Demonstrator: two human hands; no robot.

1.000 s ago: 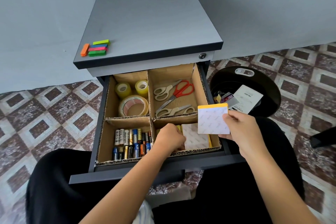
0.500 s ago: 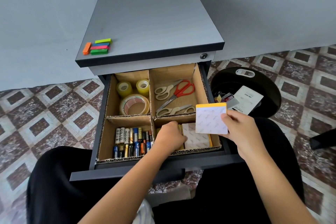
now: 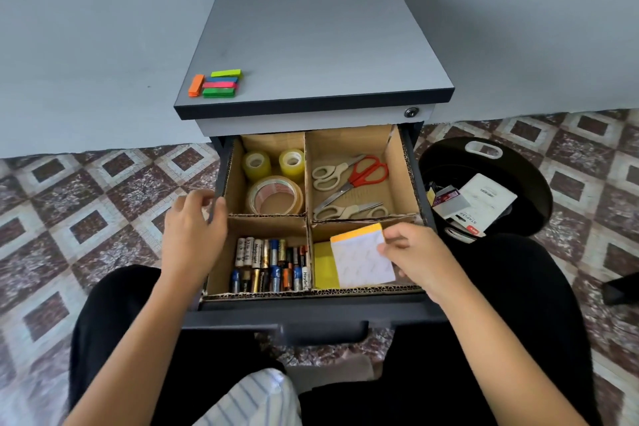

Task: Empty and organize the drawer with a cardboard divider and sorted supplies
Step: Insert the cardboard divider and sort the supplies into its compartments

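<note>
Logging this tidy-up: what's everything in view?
grey cabinet: 1, grey, centre, drawer open
brown cardboard divider: 1, brown, inside drawer
tape rolls: 3, two yellowish, one clear, back-left compartment
scissors: 3, two beige, one red, back-right
batteries: many, mixed, front-left
yellow sticky-note pad: 1, yellow, front-right
orange-edged white pad: 1, white, in right hand
sticky flag strips: 5, assorted neon, cabinet top
round black bin: 1, black, right of drawer
left hand: 1, at drawer's left rim
right hand: 1, pinching that pad
</note>
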